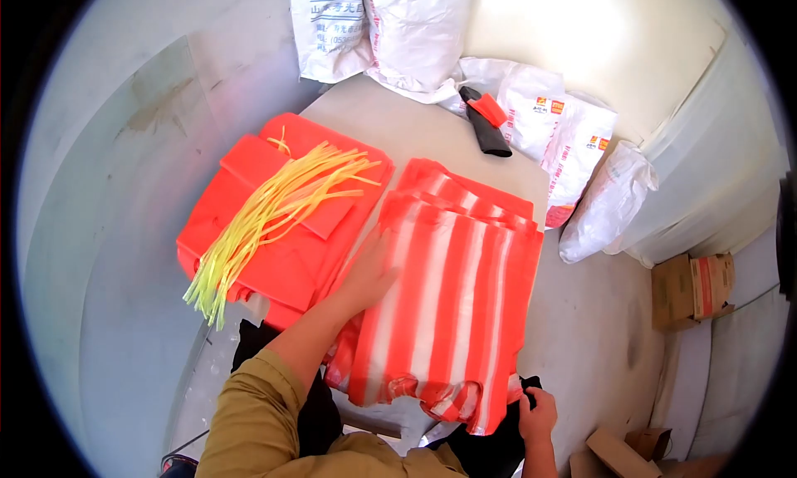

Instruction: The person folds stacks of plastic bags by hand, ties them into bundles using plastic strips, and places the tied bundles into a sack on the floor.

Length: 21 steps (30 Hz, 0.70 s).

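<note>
A stack of red-and-white striped plastic bags (448, 287) lies on the table in front of me, its cut-out handle ends towards my body. My left hand (369, 270) lies flat along the stack's left edge, fingers stretched out. Beside the lower right corner of the stack is my right hand (538, 411), with its fingers curled. What those fingers hold, if anything, is hidden. To the left lies a pile of folded plain red-orange bags (332, 142). A bundle of yellow plastic strips (266, 208) is spread across that pile.
White printed sacks (419, 34) stand along the table's far edge. A black object with a red band (488, 129) lies near them. At the right is a rolled white sack (610, 200). Cardboard boxes (672, 291) sit beyond the table at the right, with others at the lower right.
</note>
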Each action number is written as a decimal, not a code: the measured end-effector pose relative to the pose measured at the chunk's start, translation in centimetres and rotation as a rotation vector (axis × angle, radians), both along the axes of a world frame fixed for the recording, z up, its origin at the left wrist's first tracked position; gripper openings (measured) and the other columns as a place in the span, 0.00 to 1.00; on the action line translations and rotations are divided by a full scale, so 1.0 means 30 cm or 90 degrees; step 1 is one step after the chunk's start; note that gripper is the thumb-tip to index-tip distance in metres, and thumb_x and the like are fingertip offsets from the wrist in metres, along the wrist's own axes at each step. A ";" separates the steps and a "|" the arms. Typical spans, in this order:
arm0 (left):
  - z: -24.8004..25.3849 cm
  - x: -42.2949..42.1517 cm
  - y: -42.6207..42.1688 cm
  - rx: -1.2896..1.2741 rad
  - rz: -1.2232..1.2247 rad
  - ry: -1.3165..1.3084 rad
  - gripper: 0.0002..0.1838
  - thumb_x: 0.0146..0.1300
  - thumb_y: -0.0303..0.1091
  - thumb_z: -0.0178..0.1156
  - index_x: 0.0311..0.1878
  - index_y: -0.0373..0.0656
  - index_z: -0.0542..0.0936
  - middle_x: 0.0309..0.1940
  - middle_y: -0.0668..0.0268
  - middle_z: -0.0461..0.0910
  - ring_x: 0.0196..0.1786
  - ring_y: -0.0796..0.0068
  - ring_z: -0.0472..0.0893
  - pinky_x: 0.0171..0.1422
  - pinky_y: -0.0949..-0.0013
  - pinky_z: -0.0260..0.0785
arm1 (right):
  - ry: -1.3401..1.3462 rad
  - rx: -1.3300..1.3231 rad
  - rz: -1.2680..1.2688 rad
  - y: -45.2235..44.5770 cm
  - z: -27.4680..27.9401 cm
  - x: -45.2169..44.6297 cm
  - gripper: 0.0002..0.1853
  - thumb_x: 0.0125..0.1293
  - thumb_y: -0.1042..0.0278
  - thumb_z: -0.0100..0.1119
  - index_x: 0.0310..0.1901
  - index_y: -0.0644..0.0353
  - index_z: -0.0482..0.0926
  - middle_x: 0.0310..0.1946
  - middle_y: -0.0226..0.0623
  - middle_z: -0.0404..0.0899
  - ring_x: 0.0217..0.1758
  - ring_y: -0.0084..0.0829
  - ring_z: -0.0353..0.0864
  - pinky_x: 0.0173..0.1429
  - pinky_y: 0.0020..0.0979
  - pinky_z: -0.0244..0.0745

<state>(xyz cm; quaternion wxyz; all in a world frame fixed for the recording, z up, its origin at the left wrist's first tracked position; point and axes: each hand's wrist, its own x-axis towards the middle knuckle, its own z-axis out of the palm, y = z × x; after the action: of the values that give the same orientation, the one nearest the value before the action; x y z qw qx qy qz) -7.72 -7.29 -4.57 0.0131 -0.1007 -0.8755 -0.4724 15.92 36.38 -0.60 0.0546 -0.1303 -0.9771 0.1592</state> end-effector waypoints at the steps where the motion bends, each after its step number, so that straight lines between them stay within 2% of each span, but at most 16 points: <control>1: 0.004 -0.003 -0.005 -0.004 -0.002 -0.014 0.46 0.72 0.42 0.60 0.83 0.33 0.48 0.85 0.42 0.42 0.87 0.49 0.46 0.87 0.58 0.44 | 0.002 -0.003 0.009 -0.008 -0.005 -0.005 0.13 0.66 0.62 0.67 0.48 0.56 0.86 0.48 0.41 0.85 0.54 0.45 0.83 0.61 0.42 0.77; 9: 0.070 0.031 0.008 -0.017 0.029 -0.055 0.49 0.69 0.44 0.63 0.83 0.34 0.49 0.85 0.43 0.42 0.86 0.48 0.48 0.86 0.58 0.49 | 0.008 0.014 0.016 -0.028 0.005 -0.004 0.12 0.65 0.62 0.67 0.46 0.57 0.86 0.47 0.42 0.85 0.53 0.47 0.83 0.59 0.44 0.78; 12: 0.115 0.061 0.012 -0.038 0.035 -0.122 0.51 0.67 0.45 0.65 0.83 0.34 0.48 0.84 0.41 0.42 0.86 0.46 0.48 0.85 0.56 0.51 | 0.013 0.022 0.005 -0.008 0.000 0.008 0.12 0.65 0.62 0.67 0.46 0.57 0.86 0.47 0.42 0.85 0.53 0.47 0.83 0.59 0.44 0.78; 15: 0.086 0.087 0.004 -0.036 0.046 -0.081 0.53 0.64 0.45 0.67 0.83 0.34 0.48 0.83 0.40 0.47 0.84 0.45 0.52 0.84 0.54 0.52 | 0.017 0.028 -0.001 0.016 -0.010 0.026 0.11 0.65 0.64 0.67 0.47 0.57 0.86 0.47 0.42 0.85 0.54 0.46 0.83 0.60 0.43 0.78; 18: 0.097 0.111 0.002 -0.034 0.083 -0.106 0.53 0.63 0.44 0.69 0.82 0.32 0.50 0.80 0.40 0.53 0.82 0.45 0.57 0.83 0.53 0.54 | 0.012 0.036 -0.021 0.022 -0.008 0.032 0.11 0.65 0.65 0.66 0.47 0.57 0.86 0.47 0.42 0.85 0.54 0.46 0.83 0.61 0.42 0.77; 21: 0.065 0.116 0.005 0.001 0.157 -0.098 0.52 0.62 0.43 0.70 0.81 0.30 0.53 0.76 0.40 0.62 0.78 0.47 0.64 0.81 0.52 0.58 | 0.009 0.038 -0.035 0.018 0.000 0.036 0.11 0.66 0.64 0.66 0.47 0.57 0.86 0.48 0.42 0.85 0.54 0.46 0.83 0.61 0.42 0.77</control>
<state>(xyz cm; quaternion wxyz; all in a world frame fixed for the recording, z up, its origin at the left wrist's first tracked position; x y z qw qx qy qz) -4.25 -7.13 -2.63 0.0037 0.0446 -0.8793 -0.4742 17.00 36.93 -0.60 0.0697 -0.1544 -0.9771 0.1291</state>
